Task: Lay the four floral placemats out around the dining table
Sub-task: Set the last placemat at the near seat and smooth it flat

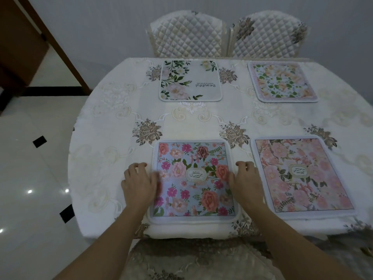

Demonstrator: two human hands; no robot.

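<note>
Several floral placemats lie flat on the dining table [121, 122]. A blue mat with pink and orange flowers [191, 190] is at the near edge in front of me. My left hand [139, 182] rests on its left edge and my right hand [247, 181] on its right edge, fingers curled, palms down. A pink mat [302, 176] lies to its right. On the far side are a white mat with green leaves [189, 80] and a pale mat with peach flowers [282, 81].
Two quilted white chairs [186, 35] [268, 35] stand behind the far edge against a wall. A padded chair seat [191, 261] is right below my arms. Glossy tiled floor [34, 178] and a wooden door frame [50, 37] are to the left.
</note>
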